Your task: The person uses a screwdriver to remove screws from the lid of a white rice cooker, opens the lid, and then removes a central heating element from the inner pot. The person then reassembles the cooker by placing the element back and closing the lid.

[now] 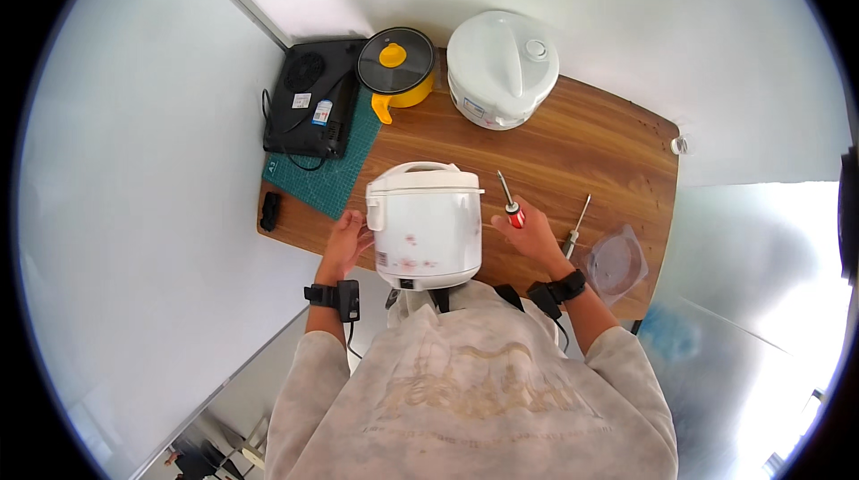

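A white rice cooker [428, 231] with pink flower prints lies in front of me at the table's near edge, its lid end facing away. Beside its left wall is my left hand [346, 243], fingers apart and close to the cooker; whether they touch it is hard to tell. My right hand [534, 234] is closed around the red handle of a screwdriver [514, 212], whose shaft points away from me, to the right of the cooker. Near that hand a second screwdriver [575, 234] with a dark handle lies on the wood.
On the brown table [591, 140] stand a larger white rice cooker [501, 68] and a yellow pot [407, 97] with a dark lid. A black appliance with a fan [304, 118] rests partly on a green cutting mat [333, 185]. A clear plastic tray [617, 265] sits at the right.
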{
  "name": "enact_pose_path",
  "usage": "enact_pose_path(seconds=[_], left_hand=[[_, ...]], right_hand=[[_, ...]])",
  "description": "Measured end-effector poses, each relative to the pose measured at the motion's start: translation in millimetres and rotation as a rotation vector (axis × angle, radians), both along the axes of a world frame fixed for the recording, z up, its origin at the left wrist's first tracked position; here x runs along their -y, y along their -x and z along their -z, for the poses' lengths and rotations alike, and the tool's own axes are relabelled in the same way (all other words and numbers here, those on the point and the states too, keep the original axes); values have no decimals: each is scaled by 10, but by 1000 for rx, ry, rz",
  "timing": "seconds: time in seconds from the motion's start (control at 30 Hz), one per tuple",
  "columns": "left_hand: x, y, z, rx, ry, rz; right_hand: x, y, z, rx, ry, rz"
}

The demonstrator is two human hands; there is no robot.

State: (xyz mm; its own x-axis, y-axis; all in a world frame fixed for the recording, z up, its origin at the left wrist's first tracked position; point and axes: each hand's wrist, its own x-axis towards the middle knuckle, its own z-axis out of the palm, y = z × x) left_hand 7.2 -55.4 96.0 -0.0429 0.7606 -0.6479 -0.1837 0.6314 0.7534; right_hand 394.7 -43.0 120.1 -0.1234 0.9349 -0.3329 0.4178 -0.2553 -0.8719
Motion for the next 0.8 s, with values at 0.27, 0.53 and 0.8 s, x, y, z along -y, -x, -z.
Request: enact_pose_path(seconds=[0.27, 0.53, 0.8], left_hand=[[185, -761, -400, -40, -187, 233], [112, -1247, -734, -41, -259, 410], [-146, -1521, -865, -174, -431, 556]], right_hand=[[248, -29, -81, -168, -54, 45], [418, -391, 46, -67, -144, 77], [485, -506, 50, -90, 12, 184]])
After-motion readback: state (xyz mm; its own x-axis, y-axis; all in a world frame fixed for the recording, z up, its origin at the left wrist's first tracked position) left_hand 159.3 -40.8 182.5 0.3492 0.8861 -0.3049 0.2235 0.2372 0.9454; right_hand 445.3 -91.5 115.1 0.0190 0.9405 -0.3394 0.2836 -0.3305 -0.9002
